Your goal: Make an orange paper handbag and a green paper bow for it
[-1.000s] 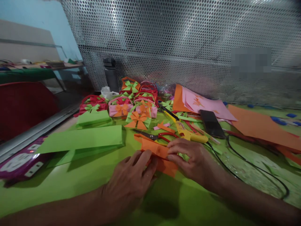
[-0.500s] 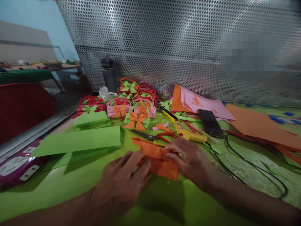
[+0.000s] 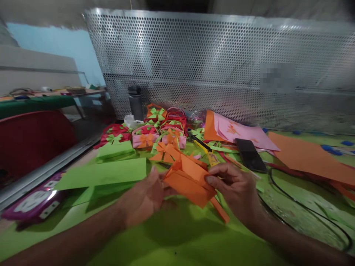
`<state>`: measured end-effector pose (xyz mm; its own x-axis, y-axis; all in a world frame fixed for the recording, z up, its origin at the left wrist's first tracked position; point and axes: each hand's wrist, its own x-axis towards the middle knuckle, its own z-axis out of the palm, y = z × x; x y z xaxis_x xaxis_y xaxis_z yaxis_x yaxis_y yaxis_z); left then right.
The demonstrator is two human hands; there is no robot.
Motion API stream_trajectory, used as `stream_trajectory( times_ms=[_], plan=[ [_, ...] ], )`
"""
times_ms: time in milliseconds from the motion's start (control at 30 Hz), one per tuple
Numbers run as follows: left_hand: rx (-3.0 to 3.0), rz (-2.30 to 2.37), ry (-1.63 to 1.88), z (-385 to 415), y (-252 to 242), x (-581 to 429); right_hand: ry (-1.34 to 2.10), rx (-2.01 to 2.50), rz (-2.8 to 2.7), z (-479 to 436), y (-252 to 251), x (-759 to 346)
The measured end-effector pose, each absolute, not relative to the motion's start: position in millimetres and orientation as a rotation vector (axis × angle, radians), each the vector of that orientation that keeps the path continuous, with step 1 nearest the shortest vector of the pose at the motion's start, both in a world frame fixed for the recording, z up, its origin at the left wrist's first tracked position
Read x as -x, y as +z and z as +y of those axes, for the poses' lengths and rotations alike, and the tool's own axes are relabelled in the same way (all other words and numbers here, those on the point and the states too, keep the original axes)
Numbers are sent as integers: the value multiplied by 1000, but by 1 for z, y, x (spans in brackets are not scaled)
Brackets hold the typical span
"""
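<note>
An orange folded paper box, shaped like a small bag with an open top, is tilted above the green table. My right hand pinches its right edge between thumb and fingers. My left hand is at the box's left side, slightly blurred, thumb raised and fingers apart; their tips reach the box's lower left edge, and whether they touch it is unclear. A narrow orange paper strip sticks out below the box near my right hand. Just behind is an orange paper bow.
Finished small paper bags with bows stand behind. Green sheets and a purple device lie left. A yellow glue gun, phone, black cable and orange sheet are right. A perforated metal panel rises behind.
The orange paper, pressed flat low on the table before, is now lifted, turned and opened into a box shape. My left hand has loosened and rolled palm inward. The view has tilted up.
</note>
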<state>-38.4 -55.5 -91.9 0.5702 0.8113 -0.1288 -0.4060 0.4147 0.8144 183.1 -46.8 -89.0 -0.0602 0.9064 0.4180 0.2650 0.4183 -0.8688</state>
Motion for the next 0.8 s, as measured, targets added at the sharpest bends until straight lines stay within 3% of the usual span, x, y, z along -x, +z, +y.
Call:
stream_trajectory(
  times_ms=[333,633,800],
  plan=[
    [-843,270,587,-60,-115,35,635,1019,-1827,-57,-92,-176],
    [-1171,820,1201,-65,-92,32,530,1026,-1789,-53,-94,-184],
    [-1232,1132,1156,-64,-95,34,429,968,-1852,-51,-96,-184]
  ],
)
